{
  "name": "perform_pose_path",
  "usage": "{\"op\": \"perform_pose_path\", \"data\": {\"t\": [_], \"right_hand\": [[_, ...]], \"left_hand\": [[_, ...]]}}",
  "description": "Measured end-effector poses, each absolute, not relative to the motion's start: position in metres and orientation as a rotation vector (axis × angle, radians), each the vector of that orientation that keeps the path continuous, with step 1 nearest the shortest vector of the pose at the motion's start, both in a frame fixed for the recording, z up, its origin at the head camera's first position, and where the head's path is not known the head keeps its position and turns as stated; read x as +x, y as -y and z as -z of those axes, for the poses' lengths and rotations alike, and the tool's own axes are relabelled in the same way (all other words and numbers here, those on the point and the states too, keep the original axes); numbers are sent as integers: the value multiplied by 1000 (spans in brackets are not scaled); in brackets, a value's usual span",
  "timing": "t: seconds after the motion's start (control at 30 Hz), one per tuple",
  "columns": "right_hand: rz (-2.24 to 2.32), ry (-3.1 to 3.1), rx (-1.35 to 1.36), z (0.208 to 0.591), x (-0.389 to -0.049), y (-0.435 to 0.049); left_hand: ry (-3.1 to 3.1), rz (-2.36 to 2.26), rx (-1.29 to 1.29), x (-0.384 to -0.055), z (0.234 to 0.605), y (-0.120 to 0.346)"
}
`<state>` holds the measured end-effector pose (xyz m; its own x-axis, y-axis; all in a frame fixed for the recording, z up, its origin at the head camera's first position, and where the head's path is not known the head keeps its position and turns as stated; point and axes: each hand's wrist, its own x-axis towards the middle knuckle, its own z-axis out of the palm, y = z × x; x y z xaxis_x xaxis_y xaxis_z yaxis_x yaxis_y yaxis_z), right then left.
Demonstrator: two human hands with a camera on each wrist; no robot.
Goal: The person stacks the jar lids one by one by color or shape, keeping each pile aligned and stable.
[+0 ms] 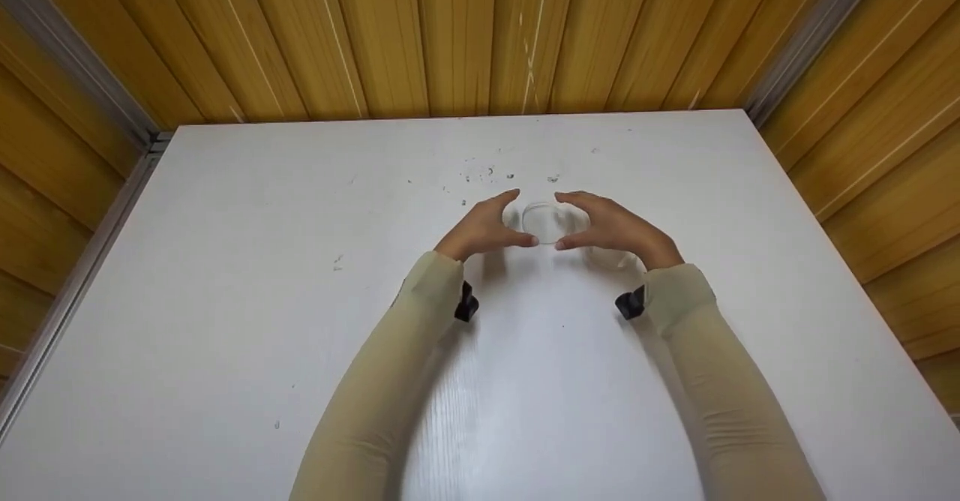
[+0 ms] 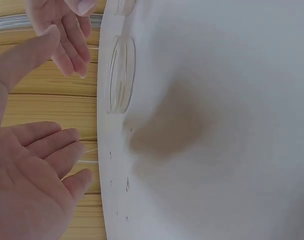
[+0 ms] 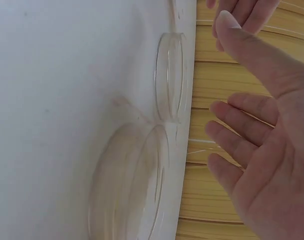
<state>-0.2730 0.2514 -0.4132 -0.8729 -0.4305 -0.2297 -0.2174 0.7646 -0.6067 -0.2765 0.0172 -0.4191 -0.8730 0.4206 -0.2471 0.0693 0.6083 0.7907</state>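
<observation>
A small clear round petri dish (image 1: pixel 546 223) lies flat on the white tabletop, between the two hands in the head view. On its left side, my left hand (image 1: pixel 487 225) hovers with thumb and fingers spread apart. My right hand (image 1: pixel 615 225) mirrors it from the right, palm facing the dish. In both wrist views the fingers stay apart from the glass-clear wall of the dish (image 2: pixel 122 75). A second, wider-looking clear dish (image 3: pixel 127 185) sits beside the first one, partly hidden under the right hand in the head view. Neither hand holds anything.
The white table (image 1: pixel 225 298) carries small dark scuffs (image 1: pixel 491 172) beyond the hands. Yellow wood-look panels (image 1: pixel 450 36) rise behind the far edge and on both sides. A black wrist mount (image 1: pixel 466 303) hangs at the left cuff, with another at the right.
</observation>
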Motion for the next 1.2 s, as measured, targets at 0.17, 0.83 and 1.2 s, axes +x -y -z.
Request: {"op": "perform_pose_path", "data": {"t": [0.17,0.83,1.2], "right_hand": [[824,-2588,-477,415,-281,-255],[761,-2558,-464,424,-293,-249],[818,-2572,-458,428,-293,-250]], "left_hand": [[-2433,-1159,344,-286,423,-29],[-2605,-927,307,-292,437,-49],[-2623,-922,338,-291,436,-53]]}}
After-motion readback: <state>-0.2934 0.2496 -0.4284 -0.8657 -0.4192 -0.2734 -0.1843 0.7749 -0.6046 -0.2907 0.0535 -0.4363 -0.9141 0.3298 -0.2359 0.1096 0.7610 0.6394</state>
